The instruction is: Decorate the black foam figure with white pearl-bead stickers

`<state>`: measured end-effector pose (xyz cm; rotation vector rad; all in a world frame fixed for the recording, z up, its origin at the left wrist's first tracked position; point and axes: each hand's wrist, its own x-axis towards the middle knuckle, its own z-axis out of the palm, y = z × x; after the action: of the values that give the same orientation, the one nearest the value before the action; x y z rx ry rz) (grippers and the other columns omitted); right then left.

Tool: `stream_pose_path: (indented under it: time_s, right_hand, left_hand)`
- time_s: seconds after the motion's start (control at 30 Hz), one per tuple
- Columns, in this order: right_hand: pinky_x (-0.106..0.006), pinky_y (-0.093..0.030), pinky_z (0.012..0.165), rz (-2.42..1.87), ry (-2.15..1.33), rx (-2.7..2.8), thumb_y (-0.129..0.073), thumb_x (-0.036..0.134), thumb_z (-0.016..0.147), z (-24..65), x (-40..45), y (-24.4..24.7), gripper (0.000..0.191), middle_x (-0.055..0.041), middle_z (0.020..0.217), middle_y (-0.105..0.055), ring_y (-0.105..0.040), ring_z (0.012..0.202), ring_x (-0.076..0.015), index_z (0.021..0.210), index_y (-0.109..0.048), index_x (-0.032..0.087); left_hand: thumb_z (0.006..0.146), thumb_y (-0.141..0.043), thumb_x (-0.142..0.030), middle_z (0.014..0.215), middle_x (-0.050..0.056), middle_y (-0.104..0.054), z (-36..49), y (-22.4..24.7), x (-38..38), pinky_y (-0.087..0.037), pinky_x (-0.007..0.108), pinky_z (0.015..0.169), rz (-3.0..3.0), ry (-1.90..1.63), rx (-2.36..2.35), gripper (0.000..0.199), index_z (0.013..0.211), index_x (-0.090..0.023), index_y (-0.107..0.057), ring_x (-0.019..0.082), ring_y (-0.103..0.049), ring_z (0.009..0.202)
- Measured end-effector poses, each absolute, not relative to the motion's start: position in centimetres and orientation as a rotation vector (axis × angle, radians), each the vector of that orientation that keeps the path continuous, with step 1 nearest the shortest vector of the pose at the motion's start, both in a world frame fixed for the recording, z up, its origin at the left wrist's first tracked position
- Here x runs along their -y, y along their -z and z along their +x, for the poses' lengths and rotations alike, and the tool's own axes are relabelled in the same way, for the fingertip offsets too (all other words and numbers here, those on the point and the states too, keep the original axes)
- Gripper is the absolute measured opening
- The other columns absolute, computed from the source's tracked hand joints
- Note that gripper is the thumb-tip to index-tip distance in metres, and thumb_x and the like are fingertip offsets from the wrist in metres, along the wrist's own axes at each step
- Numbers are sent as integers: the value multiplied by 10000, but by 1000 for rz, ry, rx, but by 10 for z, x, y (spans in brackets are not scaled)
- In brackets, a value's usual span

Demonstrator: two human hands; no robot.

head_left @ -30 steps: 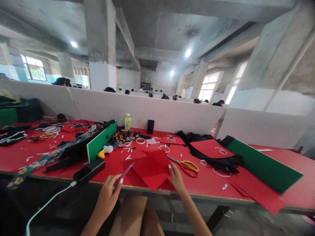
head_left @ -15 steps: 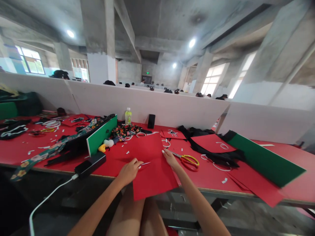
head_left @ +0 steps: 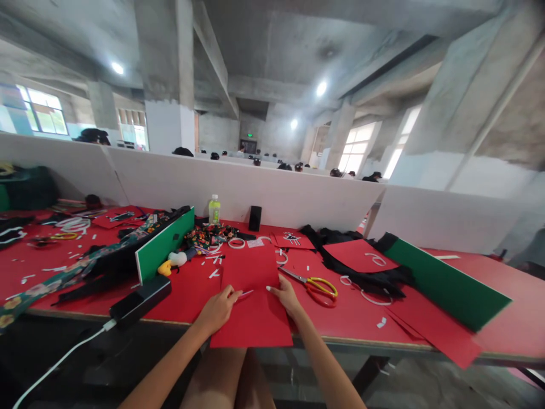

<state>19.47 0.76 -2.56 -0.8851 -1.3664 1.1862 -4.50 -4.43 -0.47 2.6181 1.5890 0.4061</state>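
A red sheet [head_left: 251,324] lies in front of me, its near end sticking out past the table's front edge. My left hand [head_left: 219,309] rests at its left side, fingers closed on a thin pale pointed tool [head_left: 246,293] whose tip points right over the sheet. My right hand [head_left: 286,294] grips the sheet's right edge, the thumb on top and the other fingers hidden beneath. Scissors with yellow and red handles [head_left: 321,291] lie just right of my right hand.
Green boards [head_left: 168,241] stand left and right. A black power bank [head_left: 140,300] with a white cable sits at the front edge. A bottle [head_left: 214,210], a black box [head_left: 255,218], black cloth [head_left: 378,279] and paper scraps lie around; a white partition [head_left: 255,187] stands behind.
The red sheet has turned straighter and its near edge now lies level. My right hand has shifted down and left along with it, and the left hand has moved slightly lower. The camera view has shifted.
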Motion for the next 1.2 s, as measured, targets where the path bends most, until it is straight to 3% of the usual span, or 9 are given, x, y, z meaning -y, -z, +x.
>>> stream_pose_path:
  time_s: [0.13,0.37,1.2]
  right_hand:
    - [-420,-520,801,-874,-1183,1372,-758,398,654,195,-7,31,412,-57,942,-708,-665,839,-245,970,-606,181]
    - [-381,-519,796,-926,-1144,1400,-577,319,881,194,-13,37,229,-49,1013,-637,-624,886,-173,1012,-602,133]
    - [-371,-526,773,-1006,-1199,1374,-558,319,894,201,-15,42,261,-56,1059,-609,-612,896,-177,1085,-574,143]
  left_hand:
    - [883,-342,-48,1156,65,-519,-46,10,48,-471,240,823,2656,-398,-1614,495,1334,-236,-422,159,-607,961]
    - [865,-358,-34,1167,79,-516,-43,5,44,-483,254,799,2743,-329,-1599,518,1338,-232,-433,165,-621,922]
    - [866,-336,-26,1083,52,-525,-38,12,37,-473,219,749,2860,-361,-1562,539,1334,-267,-454,136,-589,871]
